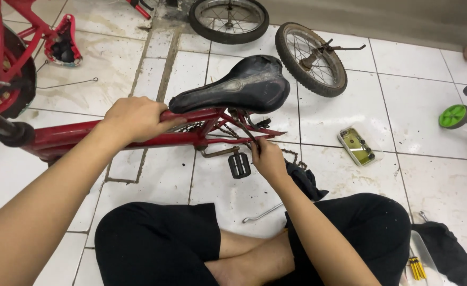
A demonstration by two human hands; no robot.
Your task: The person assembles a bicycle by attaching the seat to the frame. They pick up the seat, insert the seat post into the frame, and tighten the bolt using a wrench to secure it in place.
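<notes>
As hands [138,119] grip: 2 wheels [310,58], 1 frame [80,135].

A makeshift bicycle repair spot on a white tiled floor [424,106]. Loose wheels [311,58] lie at the top of the frame, a red bike frame [74,136] at left, and screwdrivers [415,267] at lower right.

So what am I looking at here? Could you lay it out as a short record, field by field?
Setting: white tiled floor, person sitting cross-legged
Main thing: small red bicycle frame with black saddle, rear wheel off
Left hand: grips the frame just ahead of the saddle
Right hand: fingers at the frame's rear end, by the loose chain
Pedal: black, hanging below the frame
Nearby: two loose wheels, metal rod, phone, green training wheel
</notes>
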